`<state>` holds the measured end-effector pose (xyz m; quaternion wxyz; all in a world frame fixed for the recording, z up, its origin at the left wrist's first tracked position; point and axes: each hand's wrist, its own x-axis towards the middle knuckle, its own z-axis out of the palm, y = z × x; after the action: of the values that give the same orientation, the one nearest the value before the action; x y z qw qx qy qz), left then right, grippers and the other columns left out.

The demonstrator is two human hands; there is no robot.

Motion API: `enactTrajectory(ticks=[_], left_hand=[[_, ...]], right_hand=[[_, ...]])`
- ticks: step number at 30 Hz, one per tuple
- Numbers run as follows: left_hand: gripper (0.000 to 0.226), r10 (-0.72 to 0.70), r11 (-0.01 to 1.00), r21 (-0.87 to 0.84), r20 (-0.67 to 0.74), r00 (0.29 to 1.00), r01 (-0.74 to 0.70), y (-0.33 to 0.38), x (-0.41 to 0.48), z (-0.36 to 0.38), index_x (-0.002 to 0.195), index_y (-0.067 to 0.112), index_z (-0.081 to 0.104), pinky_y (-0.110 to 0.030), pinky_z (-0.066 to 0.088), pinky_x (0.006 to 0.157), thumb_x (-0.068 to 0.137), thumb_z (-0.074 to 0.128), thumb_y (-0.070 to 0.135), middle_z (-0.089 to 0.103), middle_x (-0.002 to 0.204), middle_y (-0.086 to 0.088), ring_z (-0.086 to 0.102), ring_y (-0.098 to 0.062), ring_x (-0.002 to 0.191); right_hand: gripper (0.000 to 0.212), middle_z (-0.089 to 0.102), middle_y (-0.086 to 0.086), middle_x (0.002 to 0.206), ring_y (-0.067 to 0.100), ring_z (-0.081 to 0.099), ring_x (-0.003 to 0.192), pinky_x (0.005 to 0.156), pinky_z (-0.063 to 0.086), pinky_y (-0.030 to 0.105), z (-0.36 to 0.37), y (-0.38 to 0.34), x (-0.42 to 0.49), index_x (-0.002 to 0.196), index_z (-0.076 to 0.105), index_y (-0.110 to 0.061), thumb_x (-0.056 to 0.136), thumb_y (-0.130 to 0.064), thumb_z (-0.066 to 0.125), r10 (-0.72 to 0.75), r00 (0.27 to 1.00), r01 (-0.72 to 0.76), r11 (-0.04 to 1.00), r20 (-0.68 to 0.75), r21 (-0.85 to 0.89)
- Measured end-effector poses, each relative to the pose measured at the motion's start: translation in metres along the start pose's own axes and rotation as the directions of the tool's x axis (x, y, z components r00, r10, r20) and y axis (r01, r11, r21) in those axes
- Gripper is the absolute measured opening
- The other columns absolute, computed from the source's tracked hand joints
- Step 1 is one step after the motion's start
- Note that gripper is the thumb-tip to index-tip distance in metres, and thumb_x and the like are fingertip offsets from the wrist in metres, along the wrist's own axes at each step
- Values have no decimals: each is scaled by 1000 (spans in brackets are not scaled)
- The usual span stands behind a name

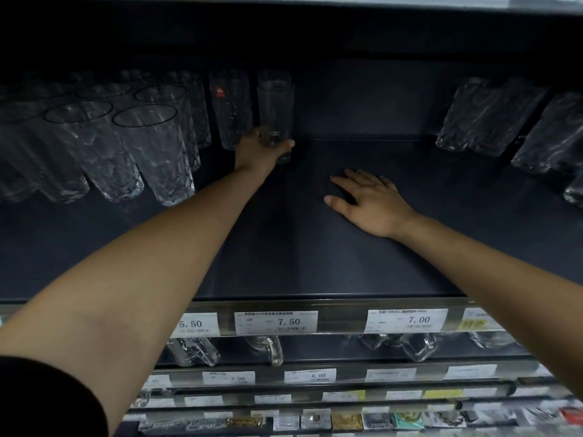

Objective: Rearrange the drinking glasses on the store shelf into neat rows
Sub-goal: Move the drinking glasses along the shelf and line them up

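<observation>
One tall clear glass (275,113), upright, left grip (256,152) clasping its base, right grip (371,200) released flat on dark shelf (315,253)

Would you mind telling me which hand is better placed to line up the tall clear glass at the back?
Left: the left hand grips that tall clear glass near its base; the right hand lies flat on the dark shelf.

A glass (275,111) sits in the left fingers (288,143) at the back of the shelf (315,247); grouped glasses (126,146) stand left of them, more glasses (492,118) well right.
</observation>
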<state>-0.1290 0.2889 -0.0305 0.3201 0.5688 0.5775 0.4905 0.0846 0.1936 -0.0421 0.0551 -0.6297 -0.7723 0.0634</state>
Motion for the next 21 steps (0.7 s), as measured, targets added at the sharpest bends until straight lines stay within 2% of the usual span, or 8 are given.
enactTrajectory(ticks=[2, 8, 10, 12, 14, 16, 18, 21], left_hand=[[71, -13, 1000, 16, 0, 1000, 13, 0, 0, 0, 136, 12, 52, -22, 48, 92, 77, 81, 38, 62, 127, -1, 58, -15, 114], [67, -33, 999, -2, 42, 999, 33, 1, -11, -7, 134, 11, 54, -17, 47, 89, 78, 80, 35, 64, 126, 0, 61, -14, 114], [67, -50, 999, -7, 37, 998, 50, 3, -21, -13, 136, 14, 54, -20, 47, 97, 79, 79, 38, 63, 130, -1, 59, -14, 118], [59, -59, 998, -7, 19, 998, 59, 6, -35, -15, 136, 15, 55, -22, 45, 99, 84, 73, 38, 61, 131, 2, 58, -13, 118], [40, -93, 996, -15, -18, 995, 93, 13, -54, -16, 124, 15, 62, -20, 45, 91, 90, 67, 35, 63, 120, 6, 58, -11, 110], [5, -171, 984, -57, -40, 985, 168, 21, -75, -15, 92, 23, 65, -18, 48, 78, 93, 64, 28, 64, 95, 7, 58, -11, 94], [14, -235, 961, -148, 6, 972, 233, 32, -98, -14, 79, 24, 61, -22, 53, 82, 92, 64, 19, 62, 86, 5, 60, -13, 90], [3, -268, 931, -211, 158, 950, 297, 50, -131, -9, 91, 19, 67, -33, 55, 93, 91, 66, 16, 68, 103, -2, 64, -15, 103]], right_hand=[[68, 13, -3, 166, 16, 7, 153, 123, 2, 43, 0, 0, 0, 156, 21, -37, 96, -69, 25, -1, 1000, 1, 1000, -2, 5], [68, 21, -2, 164, 17, 14, 152, 123, 7, 44, -2, 0, -2, 154, 30, -34, 95, -68, 33, 2, 999, 1, 998, -42, 66], [66, 26, -1, 163, 19, 19, 150, 122, 10, 43, -4, 0, -5, 152, 36, -33, 95, -66, 38, 4, 998, 3, 995, -65, 97], [63, 32, 0, 160, 21, 26, 148, 122, 16, 42, -7, 0, -7, 148, 42, -30, 94, -63, 45, 8, 997, 4, 989, -78, 146], [57, 43, 0, 153, 21, 36, 142, 117, 27, 36, -11, 1, -10, 142, 51, -27, 93, -58, 53, 23, 996, 2, 961, -86, 278], [48, 57, -4, 140, 14, 48, 131, 102, 36, 17, -16, 5, -17, 134, 60, -26, 93, -51, 59, 62, 993, -7, 884, -102, 467], [39, 65, -8, 125, 6, 55, 118, 86, 34, 2, -23, 9, -27, 126, 66, -25, 93, -45, 64, 120, 987, -26, 780, -108, 625], [26, 71, -9, 107, 7, 63, 109, 91, 45, 13, -33, 17, -51, 113, 72, -29, 90, -41, 69, 207, 971, -23, 585, -123, 811]])
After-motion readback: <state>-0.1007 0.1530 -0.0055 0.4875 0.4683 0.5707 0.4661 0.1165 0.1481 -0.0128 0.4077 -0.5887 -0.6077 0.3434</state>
